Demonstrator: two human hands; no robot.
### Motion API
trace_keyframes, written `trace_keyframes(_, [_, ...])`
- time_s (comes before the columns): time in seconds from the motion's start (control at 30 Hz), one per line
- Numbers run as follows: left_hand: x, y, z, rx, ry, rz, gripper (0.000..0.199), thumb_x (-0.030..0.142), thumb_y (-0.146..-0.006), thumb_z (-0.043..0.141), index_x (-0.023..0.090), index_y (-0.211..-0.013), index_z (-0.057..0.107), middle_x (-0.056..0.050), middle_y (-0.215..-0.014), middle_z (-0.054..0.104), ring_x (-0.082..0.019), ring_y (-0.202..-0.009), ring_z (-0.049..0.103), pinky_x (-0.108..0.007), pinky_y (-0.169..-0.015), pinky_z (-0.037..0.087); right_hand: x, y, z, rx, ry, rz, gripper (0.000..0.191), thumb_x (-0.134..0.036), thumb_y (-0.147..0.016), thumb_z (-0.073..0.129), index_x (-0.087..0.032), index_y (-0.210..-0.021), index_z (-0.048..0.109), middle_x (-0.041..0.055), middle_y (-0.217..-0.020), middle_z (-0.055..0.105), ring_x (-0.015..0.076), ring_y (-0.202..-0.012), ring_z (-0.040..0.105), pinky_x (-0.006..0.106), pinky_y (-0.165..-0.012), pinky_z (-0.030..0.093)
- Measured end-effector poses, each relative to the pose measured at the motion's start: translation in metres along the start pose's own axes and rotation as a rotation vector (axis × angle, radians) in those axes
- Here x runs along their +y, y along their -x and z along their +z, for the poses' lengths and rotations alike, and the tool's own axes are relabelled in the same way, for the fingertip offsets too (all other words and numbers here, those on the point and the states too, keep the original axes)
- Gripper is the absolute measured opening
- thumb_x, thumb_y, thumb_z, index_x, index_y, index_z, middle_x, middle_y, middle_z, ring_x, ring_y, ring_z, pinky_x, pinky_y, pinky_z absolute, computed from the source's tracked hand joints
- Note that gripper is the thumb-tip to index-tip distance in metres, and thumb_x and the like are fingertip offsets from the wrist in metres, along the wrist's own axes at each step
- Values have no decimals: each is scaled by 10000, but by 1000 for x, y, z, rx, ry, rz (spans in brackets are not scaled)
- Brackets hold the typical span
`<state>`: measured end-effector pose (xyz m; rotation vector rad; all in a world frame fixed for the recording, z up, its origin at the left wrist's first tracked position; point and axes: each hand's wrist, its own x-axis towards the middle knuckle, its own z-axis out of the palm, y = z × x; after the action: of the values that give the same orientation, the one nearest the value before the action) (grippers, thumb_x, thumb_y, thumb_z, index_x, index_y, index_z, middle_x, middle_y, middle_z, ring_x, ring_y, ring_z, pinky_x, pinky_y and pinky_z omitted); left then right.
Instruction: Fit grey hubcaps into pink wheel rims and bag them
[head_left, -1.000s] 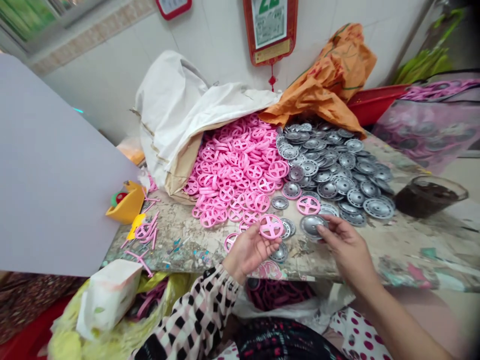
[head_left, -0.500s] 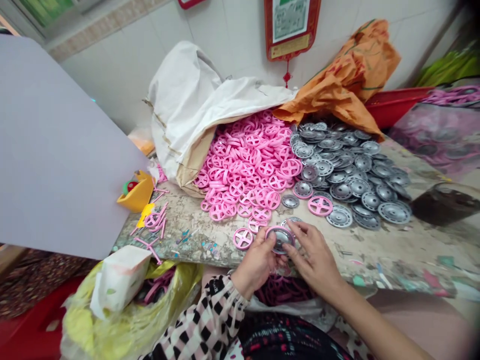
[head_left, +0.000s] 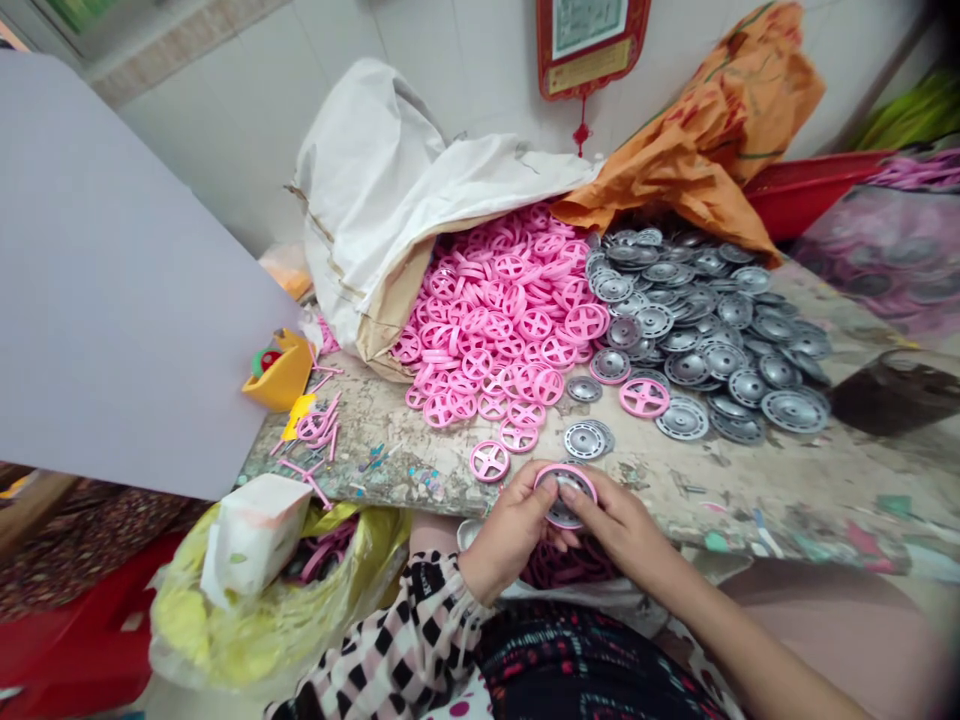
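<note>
Between my two hands is a toy wheel [head_left: 564, 490], a grey disc set in a pink rim, held at the table's front edge. My left hand [head_left: 511, 525] grips its left side with the thumb on the face. My right hand [head_left: 619, 510] closes on its right side, thumb pressed on the disc; its other fingers are partly hidden. Just beyond lie two overlapping grey discs [head_left: 589, 439] and a loose pink spoked wheel [head_left: 489, 461]. A heap of pink wheels [head_left: 502, 310] spills toward me, beside a pile of grey discs [head_left: 697, 330].
A white sack [head_left: 375, 190] and an orange sack [head_left: 720, 130] lie behind the piles. Left are a yellow holder [head_left: 281, 375] and pink sticks [head_left: 319, 435]. A yellow bag [head_left: 202, 610] holds a white box [head_left: 255, 530]. A dark container [head_left: 892, 395] stands right. Pink parts fill a bag below my hands.
My right hand has closed in from spread fingers to a grip on the wheel, thumb on its face. The whole view has shifted slightly.
</note>
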<state>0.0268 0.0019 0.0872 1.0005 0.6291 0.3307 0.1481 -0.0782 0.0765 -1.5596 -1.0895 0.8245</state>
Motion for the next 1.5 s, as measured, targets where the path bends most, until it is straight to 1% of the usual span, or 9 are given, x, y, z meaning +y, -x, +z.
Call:
trace_keyframes(0.23, [-31,38,-22,-1,-529,-53,431,383,-811,569,236,-1213,515,3,-756,612,-102,-568,542,-233,-569,440,34,41,-3,-269,178,-7,414,-415,-876,498,-242,-1251,531,83,-1141,664,245,-1025,626,375,-880,483])
trace_keyframes(0.43, [-18,31,-53,335,-665,115,389,344,-835,513,202,-1195,560,2,-711,590,-131,-669,538,-249,-649,433,70,53,6,-242,695,-121,378,-277,-878,425,-247,-1208,607,81,-956,708,243,-802,688,346,-692,544])
trace_keyframes(0.6, [7,8,-85,544,-1061,344,332,324,-833,512,218,-1132,609,-67,-1033,584,-178,-940,558,-321,-871,449,59,49,0,-257,772,-227,378,-267,-899,402,-258,-1213,611,62,-997,703,211,-762,690,316,-653,551])
trace_keyframes(0.77, [11,-9,-95,507,-1352,319,461,358,-810,561,199,-1242,536,-103,-1198,511,-234,-1140,491,-393,-1004,394,40,14,-39,48,751,-218,398,-380,-948,341,-214,-1103,668,85,-1021,698,214,-932,647,348,-839,516])
trace_keyframes(0.87, [13,-14,-92,483,-1402,265,492,403,-824,541,197,-1270,511,-103,-1187,519,-236,-1120,510,-392,-986,410,42,-10,-49,190,922,-215,520,-486,-913,375,-151,-1251,583,168,-1262,578,309,-1164,521,464,-976,419])
trace_keyframes(1.03, [18,-19,-90,438,-1443,256,476,362,-818,547,193,-1262,523,-102,-1197,529,-239,-1135,505,-385,-991,406,55,-29,-22,118,1098,-189,771,-689,-805,412,-226,-1422,394,159,-1518,266,407,-1380,202,588,-1067,222])
trace_keyframes(1.23, [22,-21,-89,450,-1449,263,522,346,-779,588,196,-1274,512,-85,-1113,528,-236,-1083,514,-369,-954,422,58,-64,-11,67,1132,-83,656,-567,-868,408,-198,-1411,416,172,-1506,288,370,-1374,248,530,-1099,166])
trace_keyframes(1.4, [21,-21,-90,514,-1325,213,581,352,-683,688,203,-1222,531,-51,-1032,488,-197,-938,549,-322,-838,456,56,-80,-33,61,1087,-149,592,-511,-903,381,-193,-1401,428,169,-1467,364,326,-1343,325,485,-1082,245])
trace_keyframes(1.5, [19,-22,-88,554,-1186,179,496,308,-632,726,196,-1081,548,-25,-957,524,-166,-841,552,-285,-747,449,57,-82,-54,227,1130,-133,572,-484,-923,336,-163,-1386,440,188,-1451,374,342,-1328,336,497,-1063,271])
